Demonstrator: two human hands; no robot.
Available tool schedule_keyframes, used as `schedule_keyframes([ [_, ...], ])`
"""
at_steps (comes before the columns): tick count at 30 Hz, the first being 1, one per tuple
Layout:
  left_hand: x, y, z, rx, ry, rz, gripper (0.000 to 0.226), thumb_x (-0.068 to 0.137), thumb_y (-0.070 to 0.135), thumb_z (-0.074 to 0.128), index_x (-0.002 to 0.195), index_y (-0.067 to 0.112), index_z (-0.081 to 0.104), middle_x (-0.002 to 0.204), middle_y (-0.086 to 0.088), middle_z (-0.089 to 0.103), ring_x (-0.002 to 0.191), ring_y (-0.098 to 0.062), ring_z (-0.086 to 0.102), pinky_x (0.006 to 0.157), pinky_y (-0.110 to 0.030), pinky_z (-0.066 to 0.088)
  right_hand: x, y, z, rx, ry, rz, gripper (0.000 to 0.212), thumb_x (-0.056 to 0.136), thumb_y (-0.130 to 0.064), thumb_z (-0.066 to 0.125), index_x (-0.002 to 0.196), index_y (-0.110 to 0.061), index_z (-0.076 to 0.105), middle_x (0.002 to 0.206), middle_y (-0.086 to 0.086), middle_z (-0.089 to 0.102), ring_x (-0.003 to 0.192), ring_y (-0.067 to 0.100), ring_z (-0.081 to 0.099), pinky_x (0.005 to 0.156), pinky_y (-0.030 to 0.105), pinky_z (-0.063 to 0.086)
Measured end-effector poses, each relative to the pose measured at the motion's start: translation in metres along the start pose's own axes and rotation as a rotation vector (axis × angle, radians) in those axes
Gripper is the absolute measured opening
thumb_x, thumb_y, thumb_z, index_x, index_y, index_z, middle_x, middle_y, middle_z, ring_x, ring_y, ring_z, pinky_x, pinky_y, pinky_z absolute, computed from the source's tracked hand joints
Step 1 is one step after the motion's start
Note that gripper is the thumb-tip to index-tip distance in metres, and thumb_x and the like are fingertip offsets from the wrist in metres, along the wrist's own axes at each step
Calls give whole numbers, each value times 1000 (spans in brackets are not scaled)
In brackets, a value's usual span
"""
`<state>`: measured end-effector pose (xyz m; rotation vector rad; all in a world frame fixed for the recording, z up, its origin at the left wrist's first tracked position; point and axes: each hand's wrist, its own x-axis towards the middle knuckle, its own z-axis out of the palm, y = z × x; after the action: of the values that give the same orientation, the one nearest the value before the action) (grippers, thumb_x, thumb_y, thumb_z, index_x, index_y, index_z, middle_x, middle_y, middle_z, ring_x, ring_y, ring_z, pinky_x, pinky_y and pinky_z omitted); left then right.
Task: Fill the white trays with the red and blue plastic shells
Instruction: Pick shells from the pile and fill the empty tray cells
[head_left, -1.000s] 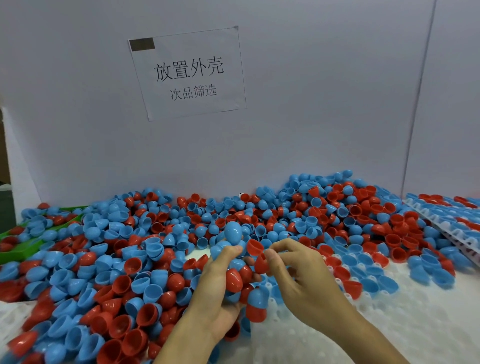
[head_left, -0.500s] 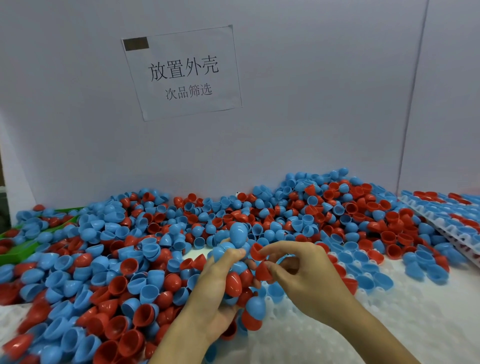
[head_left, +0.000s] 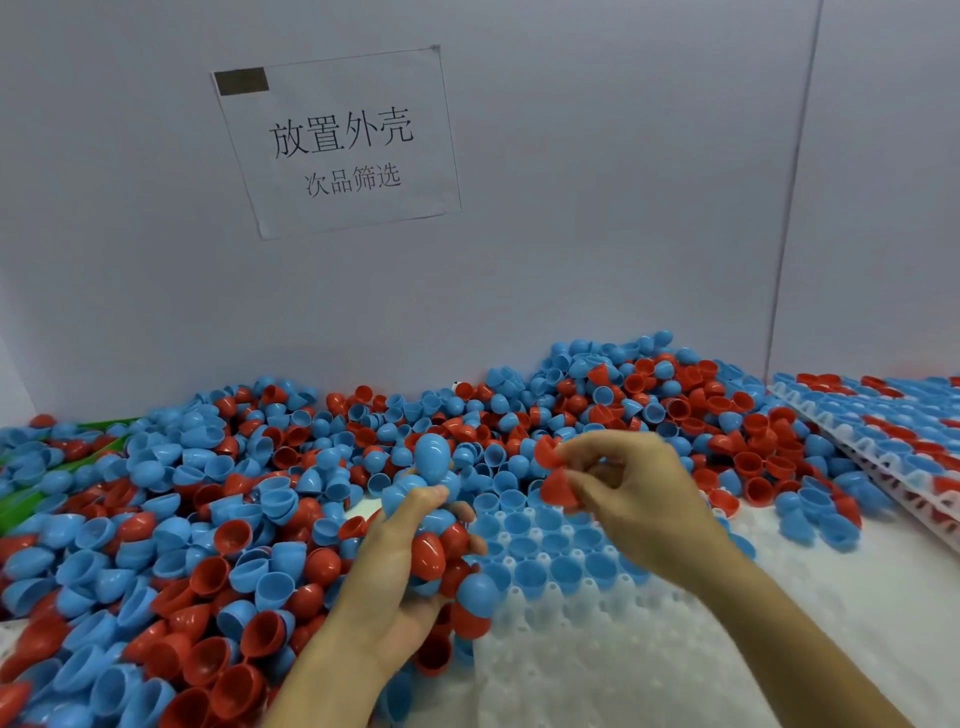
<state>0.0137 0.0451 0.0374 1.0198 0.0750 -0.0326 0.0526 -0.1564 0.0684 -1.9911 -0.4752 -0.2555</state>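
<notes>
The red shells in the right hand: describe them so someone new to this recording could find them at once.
Start at the white tray in the lower middle, with a patch of blue shells seated in its cups. Just above that patch the right hand hovers, pinching two red shells at its fingertips. Unlike the heaped shells around them, they are lifted clear, touching only the fingers.

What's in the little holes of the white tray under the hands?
Blue shells sit open side up in the white tray. Nearer holes look empty. The right hand and shell pile hide others.
</notes>
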Motion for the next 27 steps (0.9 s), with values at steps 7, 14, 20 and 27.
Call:
schedule_keyframes([
  [7, 2, -3, -1, -10, 39, 7, 34, 67, 27, 71, 96, 11, 62, 76, -7, 67, 59, -19, 66, 54, -30, 57, 26, 39, -94, -439, 76, 11, 20, 90, -5, 68, 103, -18, 76, 86, -12, 69, 70, 4, 67, 57, 8, 50],
  [14, 3, -4, -3, -12, 57, 18, 35, 68, 28, 71, 99, 13, 64, 77, -5, 67, 60, -19, 66, 56, -30, 58, 5, 95, -128, -761, -21, 233, 20, 95, -6, 63, 108, -15, 75, 104, 0, 72, 76, 1, 59, 69, 13, 49],
  [20, 2, -4, -2, -15, 62, 15, 37, 66, 28, 72, 100, 15, 65, 77, -5, 68, 61, -19, 66, 55, -31, 58, 4, 101, -125, -833, -111, 332, 22, 94, -5, 64, 109, -17, 76, 102, 0, 70, 72, 1, 59, 53, 10, 43],
  [27, 2, -4, -1, -15, 62, 10, 38, 65, 28, 73, 99, 14, 65, 78, -6, 68, 60, -19, 66, 54, -31, 58, 4, 111, -118, -906, -241, 457, 31, 92, -2, 65, 110, -25, 75, 116, -2, 66, 81, 6, 58, 59, 14, 47],
])
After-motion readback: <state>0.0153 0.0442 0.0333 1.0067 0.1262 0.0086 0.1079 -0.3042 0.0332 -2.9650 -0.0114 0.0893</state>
